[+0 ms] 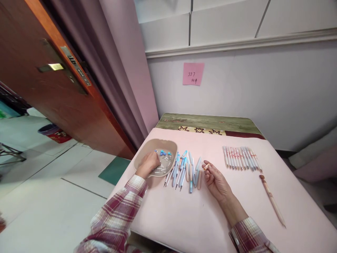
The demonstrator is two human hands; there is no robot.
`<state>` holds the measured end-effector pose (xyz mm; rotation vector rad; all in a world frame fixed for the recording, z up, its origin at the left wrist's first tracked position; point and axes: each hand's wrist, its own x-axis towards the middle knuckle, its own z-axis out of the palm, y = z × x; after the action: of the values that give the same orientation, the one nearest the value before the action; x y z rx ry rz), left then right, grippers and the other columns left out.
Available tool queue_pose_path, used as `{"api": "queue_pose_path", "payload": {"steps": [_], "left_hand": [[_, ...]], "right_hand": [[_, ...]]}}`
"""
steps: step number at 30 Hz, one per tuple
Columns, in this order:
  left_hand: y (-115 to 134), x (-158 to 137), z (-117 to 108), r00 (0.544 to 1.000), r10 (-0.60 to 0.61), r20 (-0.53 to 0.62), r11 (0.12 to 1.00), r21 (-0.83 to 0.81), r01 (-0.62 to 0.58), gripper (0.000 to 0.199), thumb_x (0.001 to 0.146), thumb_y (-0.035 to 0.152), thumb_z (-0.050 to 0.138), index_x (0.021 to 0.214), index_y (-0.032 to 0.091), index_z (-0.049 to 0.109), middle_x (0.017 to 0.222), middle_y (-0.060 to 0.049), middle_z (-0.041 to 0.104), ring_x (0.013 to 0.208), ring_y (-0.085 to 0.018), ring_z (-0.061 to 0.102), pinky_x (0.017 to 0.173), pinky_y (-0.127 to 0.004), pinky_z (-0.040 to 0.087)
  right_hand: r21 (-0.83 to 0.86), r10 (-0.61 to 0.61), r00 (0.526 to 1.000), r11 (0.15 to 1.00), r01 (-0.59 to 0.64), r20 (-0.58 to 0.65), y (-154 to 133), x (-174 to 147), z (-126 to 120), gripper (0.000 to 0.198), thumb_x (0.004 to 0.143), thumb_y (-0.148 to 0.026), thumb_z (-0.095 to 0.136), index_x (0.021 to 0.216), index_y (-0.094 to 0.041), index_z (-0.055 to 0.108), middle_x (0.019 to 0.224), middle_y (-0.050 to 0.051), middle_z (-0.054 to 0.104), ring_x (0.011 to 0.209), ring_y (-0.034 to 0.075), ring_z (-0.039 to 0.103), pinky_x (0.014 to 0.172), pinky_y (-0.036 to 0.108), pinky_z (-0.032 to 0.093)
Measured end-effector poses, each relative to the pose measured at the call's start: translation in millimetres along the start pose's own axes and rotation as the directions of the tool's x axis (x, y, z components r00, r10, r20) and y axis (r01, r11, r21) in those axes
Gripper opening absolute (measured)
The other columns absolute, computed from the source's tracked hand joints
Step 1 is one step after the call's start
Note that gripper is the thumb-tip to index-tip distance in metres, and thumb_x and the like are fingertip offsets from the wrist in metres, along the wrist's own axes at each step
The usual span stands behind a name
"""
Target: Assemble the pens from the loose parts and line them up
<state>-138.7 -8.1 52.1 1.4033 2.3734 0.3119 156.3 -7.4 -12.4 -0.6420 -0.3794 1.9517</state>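
My left hand (pixel 150 162) reaches into a beige basin (pixel 173 149), its fingers drawn together over the small parts there; what they grip, if anything, is hidden. Inside the basin lie small blue pieces (pixel 163 153) and short whitish pieces (pixel 161 170). My right hand (pixel 217 181) pinches a small white-and-orange pen part (pixel 206 167) between thumb and fingers, above the pink table cover. Between my hands is a loose pile of pen barrels and refills (pixel 183 170) in blue, white and peach.
A row of several assembled pens (pixel 242 159) lies at the right. One pen with a brown top (pixel 272 201) rests apart, nearer me. Behind the pink cover (pixel 181 214) shows a green patterned tabletop (pixel 207 121). A pink note (pixel 193 74) sticks to the wall; a door (pixel 65 88) stands left.
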Motion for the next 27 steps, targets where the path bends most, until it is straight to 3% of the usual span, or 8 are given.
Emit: {"api": "queue_pose_path", "payload": {"steps": [5,10,13,16,21,27], "left_hand": [[3.8,-3.6,-1.8,1.0,0.012,0.0,0.995,0.1,-0.012,0.012,0.056,0.007,0.061,0.057,0.019,0.057,0.06,-0.006,0.063,0.069,-0.024,0.061,0.062,-0.03,0.038],[15.4,-15.0,-16.7,0.983,0.149,-0.106,0.986,0.094,-0.139,0.008,0.075,0.02,0.052,0.075,0.02,0.06,0.075,-0.004,0.067,0.075,-0.019,0.061,0.065,-0.027,0.039],[37.4,-32.2,-21.3,0.935,0.284,-0.214,0.949,-0.075,-0.305,0.011,0.08,0.028,0.052,0.08,0.021,0.06,0.072,0.0,0.066,0.069,-0.016,0.06,0.065,-0.025,0.041],[65.3,-52.0,-11.8,0.888,0.4,-0.228,0.821,-0.341,-0.457,0.011,0.079,0.03,0.056,0.079,0.02,0.06,0.07,0.001,0.065,0.066,-0.014,0.06,0.064,-0.023,0.043],[102.4,-70.4,19.1,0.863,0.498,-0.092,0.627,-0.65,-0.431,0.013,0.074,0.028,0.06,0.08,0.017,0.064,0.071,-0.001,0.066,0.065,-0.014,0.061,0.062,-0.023,0.047],[118.7,-76.2,29.6,0.852,0.518,-0.074,0.624,-0.649,-0.435,0.012,0.072,0.025,0.059,0.078,0.016,0.065,0.071,-0.001,0.066,0.066,-0.013,0.061,0.064,-0.024,0.048]], "right_hand": [[-0.005,-0.014,0.999,1.0,0.014,-0.05,2.1,0.8,-2.0,0.026,0.07,-0.02,0.082,0.09,-0.017,0.065,0.083,0.001,0.07,0.059,0.007,0.065,0.051,0.011,0.057],[-0.003,-0.04,0.998,0.999,0.04,-0.055,2.9,2.6,-3.4,0.023,0.072,-0.026,0.081,0.085,-0.019,0.063,0.071,-0.004,0.064,0.05,0.003,0.056,0.044,0.009,0.049],[-0.009,-0.011,1.0,1.0,0.01,-0.006,-0.2,2.1,0.2,0.022,0.072,-0.024,0.08,0.083,-0.018,0.063,0.07,-0.005,0.061,0.053,0.003,0.055,0.049,0.009,0.049],[-0.011,-0.006,1.0,1.0,0.006,0.029,-3.5,1.0,4.6,0.023,0.072,-0.023,0.079,0.088,-0.018,0.064,0.072,-0.005,0.06,0.056,0.003,0.056,0.051,0.01,0.048],[-0.098,-0.043,0.999,0.994,0.045,0.025,-5.6,-0.4,10.1,0.023,0.071,-0.026,0.078,0.089,-0.016,0.066,0.071,-0.004,0.058,0.053,0.004,0.052,0.048,0.013,0.044],[-0.143,-0.071,0.996,0.987,0.079,0.058,-5.2,-3.5,16.9,0.021,0.068,-0.027,0.079,0.082,-0.016,0.067,0.068,-0.004,0.059,0.051,0.004,0.049,0.048,0.014,0.041]]}}
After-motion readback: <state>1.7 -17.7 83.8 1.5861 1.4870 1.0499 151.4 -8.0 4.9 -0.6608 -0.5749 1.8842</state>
